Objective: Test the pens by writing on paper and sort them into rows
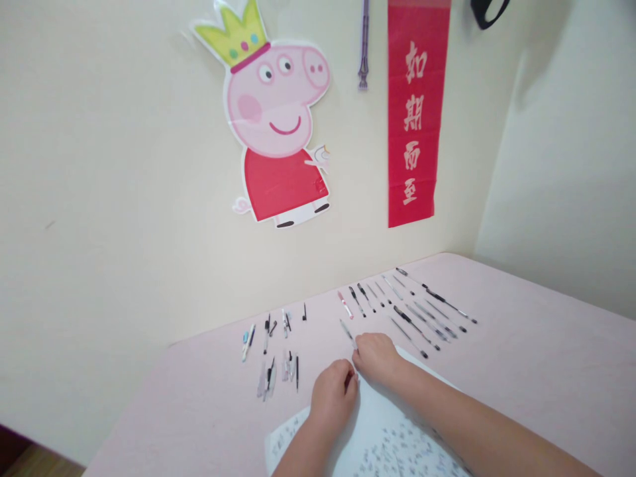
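Our right hand [376,352] pinches a pen [346,331] between its fingers; our left hand [334,392] curls, its grip unclear.

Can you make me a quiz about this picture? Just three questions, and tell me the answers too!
1. Which hand holds the pale pen: A) left, or B) right?
2. True or false: the pig cutout on the wall wears a blue crown.
3. Fill in the blank: the white paper on the table has dark ____ on it.

Key:
1. B, the right hand.
2. False; the crown is yellow-green.
3. Writing.
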Motion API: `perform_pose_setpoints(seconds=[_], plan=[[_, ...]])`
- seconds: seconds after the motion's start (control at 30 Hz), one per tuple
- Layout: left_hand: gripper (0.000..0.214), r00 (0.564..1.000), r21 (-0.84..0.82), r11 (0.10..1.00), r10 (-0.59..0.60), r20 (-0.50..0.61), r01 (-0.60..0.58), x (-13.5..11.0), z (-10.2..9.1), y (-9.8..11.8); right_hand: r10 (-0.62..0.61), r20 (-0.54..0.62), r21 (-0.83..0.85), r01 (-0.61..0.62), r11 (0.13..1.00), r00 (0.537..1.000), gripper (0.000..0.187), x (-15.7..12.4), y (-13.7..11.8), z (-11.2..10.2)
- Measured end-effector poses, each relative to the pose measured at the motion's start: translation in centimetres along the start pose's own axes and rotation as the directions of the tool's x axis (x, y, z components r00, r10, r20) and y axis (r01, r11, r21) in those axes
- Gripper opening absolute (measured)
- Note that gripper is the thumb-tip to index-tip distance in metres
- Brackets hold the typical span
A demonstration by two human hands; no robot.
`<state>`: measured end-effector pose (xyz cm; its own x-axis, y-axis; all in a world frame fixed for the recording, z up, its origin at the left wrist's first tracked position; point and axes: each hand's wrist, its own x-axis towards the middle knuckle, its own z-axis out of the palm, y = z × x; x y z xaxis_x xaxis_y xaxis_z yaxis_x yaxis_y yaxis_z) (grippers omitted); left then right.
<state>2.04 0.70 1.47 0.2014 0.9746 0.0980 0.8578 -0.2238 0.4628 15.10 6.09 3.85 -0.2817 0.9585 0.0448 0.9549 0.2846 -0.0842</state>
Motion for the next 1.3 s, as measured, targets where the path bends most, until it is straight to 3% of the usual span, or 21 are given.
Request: perform_pose_setpoints(seconds=[0.33,0.53,0.9,1.2,1.3], plan=[[0.012,1.000,0.015,1.000,0.005,0.010,-0.005,0.1,0.1,0.1,-0.014,0.039,-0.042,0.016,0.999,0.999,0.027,6.2,-2.0,-0.1],[0.012,1.000,0.000,1.000,0.020,0.009,-0.020,-0.1,-0.2,0.3,0.025,0.046,-0.041,-0.023,0.999,0.999,0.031,8.2,-2.2,0.7],[0.013,0.999,-0.001,0.999,0.039,0.017,-0.039,-0.1,-0.1,0.3,0.052,-0.033,0.028,-0.051,0.998,0.998,0.033,8.3,-1.6,2.4],[0.013,0.999,-0.006,0.999,0.046,0.019,-0.046,-0.1,-0.2,0.3,0.052,-0.123,0.091,-0.041,0.995,0.991,0.041,7.1,-1.1,1.3],[0.013,0.999,-0.013,0.999,0.041,0.018,-0.041,0.0,-0.2,0.3,-0.041,-0.153,0.115,0.059,0.992,0.987,0.037,6.7,-1.8,0.7]])
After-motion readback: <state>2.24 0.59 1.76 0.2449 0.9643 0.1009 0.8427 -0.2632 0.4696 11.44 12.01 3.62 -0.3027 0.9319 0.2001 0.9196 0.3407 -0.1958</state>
